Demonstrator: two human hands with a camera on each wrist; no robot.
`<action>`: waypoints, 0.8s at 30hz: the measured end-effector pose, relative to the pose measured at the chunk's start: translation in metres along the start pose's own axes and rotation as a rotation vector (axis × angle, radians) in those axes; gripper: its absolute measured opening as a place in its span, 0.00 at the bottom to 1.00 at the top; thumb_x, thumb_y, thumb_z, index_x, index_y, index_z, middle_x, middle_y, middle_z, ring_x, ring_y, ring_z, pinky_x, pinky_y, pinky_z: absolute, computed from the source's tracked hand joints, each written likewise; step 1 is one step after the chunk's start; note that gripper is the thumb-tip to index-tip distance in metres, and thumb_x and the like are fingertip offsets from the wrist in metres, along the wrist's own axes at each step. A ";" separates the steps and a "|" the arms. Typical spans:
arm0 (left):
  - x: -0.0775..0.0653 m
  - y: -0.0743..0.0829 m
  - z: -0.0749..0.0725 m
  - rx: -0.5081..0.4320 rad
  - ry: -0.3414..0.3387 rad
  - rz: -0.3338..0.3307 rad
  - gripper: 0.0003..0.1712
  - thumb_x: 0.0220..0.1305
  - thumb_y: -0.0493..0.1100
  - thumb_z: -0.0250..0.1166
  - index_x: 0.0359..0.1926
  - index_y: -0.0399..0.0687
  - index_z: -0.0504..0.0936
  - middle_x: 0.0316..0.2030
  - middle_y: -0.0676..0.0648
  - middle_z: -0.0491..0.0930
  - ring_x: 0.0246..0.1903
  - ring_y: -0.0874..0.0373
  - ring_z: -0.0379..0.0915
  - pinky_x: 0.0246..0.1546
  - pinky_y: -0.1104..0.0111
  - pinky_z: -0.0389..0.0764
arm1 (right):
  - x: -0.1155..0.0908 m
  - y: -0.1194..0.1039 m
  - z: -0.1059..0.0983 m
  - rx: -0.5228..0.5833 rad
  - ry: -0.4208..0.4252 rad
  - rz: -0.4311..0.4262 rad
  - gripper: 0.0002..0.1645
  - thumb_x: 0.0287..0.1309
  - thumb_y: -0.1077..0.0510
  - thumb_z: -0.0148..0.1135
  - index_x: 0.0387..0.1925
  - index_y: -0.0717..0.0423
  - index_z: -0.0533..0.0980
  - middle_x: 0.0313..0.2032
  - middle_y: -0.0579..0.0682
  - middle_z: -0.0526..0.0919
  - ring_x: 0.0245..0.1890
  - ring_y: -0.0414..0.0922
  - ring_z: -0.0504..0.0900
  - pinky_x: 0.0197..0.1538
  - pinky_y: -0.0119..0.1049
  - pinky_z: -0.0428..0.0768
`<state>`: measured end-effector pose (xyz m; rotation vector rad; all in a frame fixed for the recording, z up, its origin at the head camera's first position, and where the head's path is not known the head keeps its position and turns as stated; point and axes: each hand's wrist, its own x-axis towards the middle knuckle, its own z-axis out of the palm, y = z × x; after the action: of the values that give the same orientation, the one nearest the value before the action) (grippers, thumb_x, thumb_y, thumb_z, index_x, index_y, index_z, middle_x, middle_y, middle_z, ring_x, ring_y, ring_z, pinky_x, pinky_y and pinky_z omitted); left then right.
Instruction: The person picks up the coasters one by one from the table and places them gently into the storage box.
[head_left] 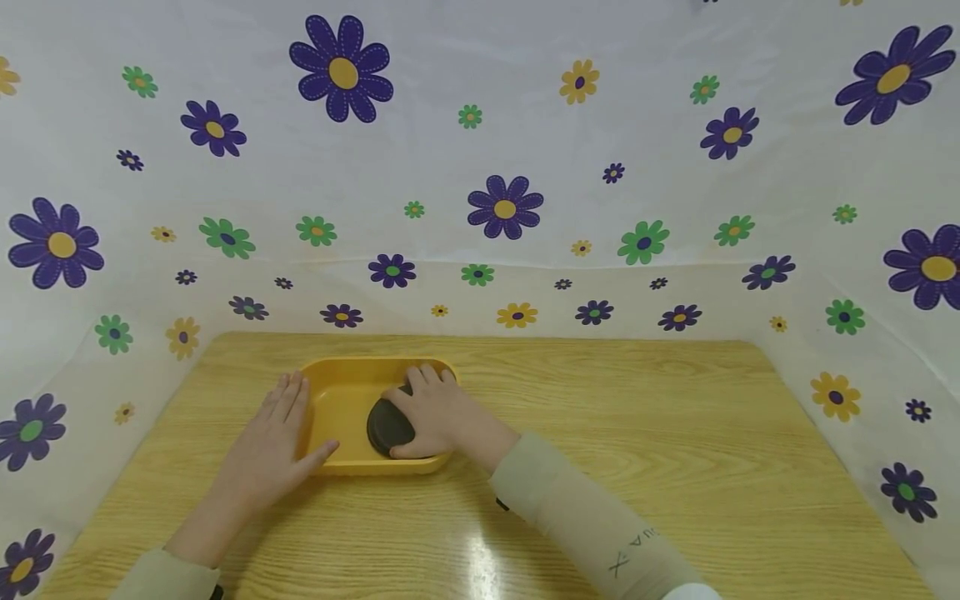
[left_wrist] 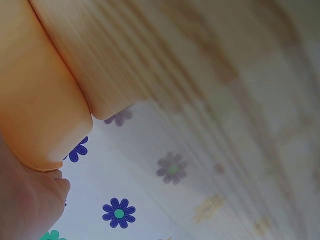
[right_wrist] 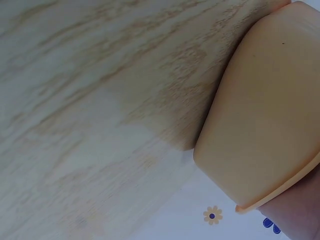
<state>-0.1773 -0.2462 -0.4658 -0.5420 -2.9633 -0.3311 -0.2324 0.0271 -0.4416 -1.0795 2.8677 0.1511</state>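
Observation:
A yellow plastic tray (head_left: 367, 468) with raised walls lies left of the table's middle in the head view. Inside its right half is a dark, round, flat-looking object (head_left: 388, 429), partly covered by my right hand (head_left: 435, 412), which grips it from above with spread, bent fingers. My left hand (head_left: 262, 458) rests against the tray's left end, fingers straight along the rim and thumb out over the front edge. Both wrist views show the tray's outer wall (left_wrist: 45, 90) close up, with part of the left hand (left_wrist: 35, 205) and of the right hand (right_wrist: 297, 205) at its rim.
The wood-grain table (head_left: 600, 433) extends to the right of the tray. A white sheet (head_left: 435, 158) printed with purple, green and yellow flowers stands behind the table and along both sides. Beige sleeves (head_left: 585, 517) cover the forearms.

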 end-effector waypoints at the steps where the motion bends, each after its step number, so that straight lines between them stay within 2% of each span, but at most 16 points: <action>1: 0.000 0.000 0.000 0.000 0.004 0.001 0.60 0.74 0.69 0.58 0.81 0.24 0.49 0.82 0.25 0.48 0.83 0.29 0.43 0.86 0.45 0.47 | 0.000 0.000 0.000 0.001 0.000 0.000 0.49 0.61 0.21 0.60 0.78 0.35 0.66 0.71 0.53 0.69 0.71 0.51 0.69 0.72 0.51 0.75; 5: -0.001 -0.001 0.001 0.000 0.005 0.001 0.60 0.74 0.69 0.59 0.81 0.24 0.49 0.82 0.25 0.47 0.83 0.29 0.43 0.87 0.51 0.40 | 0.000 0.001 0.000 -0.001 0.000 -0.003 0.50 0.62 0.21 0.59 0.79 0.36 0.65 0.71 0.53 0.69 0.71 0.51 0.69 0.72 0.50 0.75; 8: -0.001 -0.001 0.002 0.003 0.009 0.005 0.60 0.74 0.69 0.59 0.81 0.24 0.50 0.82 0.25 0.47 0.83 0.29 0.43 0.87 0.52 0.39 | -0.001 0.001 -0.001 0.002 0.010 -0.003 0.51 0.63 0.21 0.58 0.79 0.38 0.65 0.71 0.53 0.69 0.71 0.50 0.69 0.72 0.50 0.75; 15: -0.001 -0.001 0.002 0.001 0.009 0.006 0.60 0.74 0.70 0.58 0.81 0.24 0.50 0.82 0.26 0.47 0.83 0.28 0.43 0.86 0.50 0.40 | -0.005 0.005 -0.008 0.013 0.056 -0.014 0.51 0.62 0.22 0.60 0.79 0.41 0.65 0.70 0.52 0.71 0.71 0.50 0.70 0.76 0.53 0.72; 22: -0.001 -0.001 0.001 0.003 0.004 0.005 0.60 0.74 0.70 0.58 0.81 0.24 0.49 0.82 0.26 0.47 0.83 0.28 0.43 0.87 0.51 0.38 | -0.017 0.012 -0.023 0.062 0.092 -0.025 0.51 0.64 0.25 0.62 0.79 0.44 0.66 0.71 0.54 0.70 0.70 0.51 0.69 0.74 0.53 0.73; 24: 0.000 0.000 0.000 0.006 0.003 0.004 0.60 0.74 0.70 0.58 0.81 0.24 0.50 0.82 0.26 0.47 0.82 0.28 0.44 0.87 0.49 0.41 | -0.021 0.015 -0.027 0.074 0.095 -0.024 0.50 0.64 0.26 0.63 0.79 0.44 0.65 0.71 0.54 0.69 0.70 0.52 0.69 0.73 0.52 0.73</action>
<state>-0.1768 -0.2465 -0.4657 -0.5457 -2.9587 -0.3217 -0.2278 0.0488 -0.4112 -1.1363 2.9156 -0.0074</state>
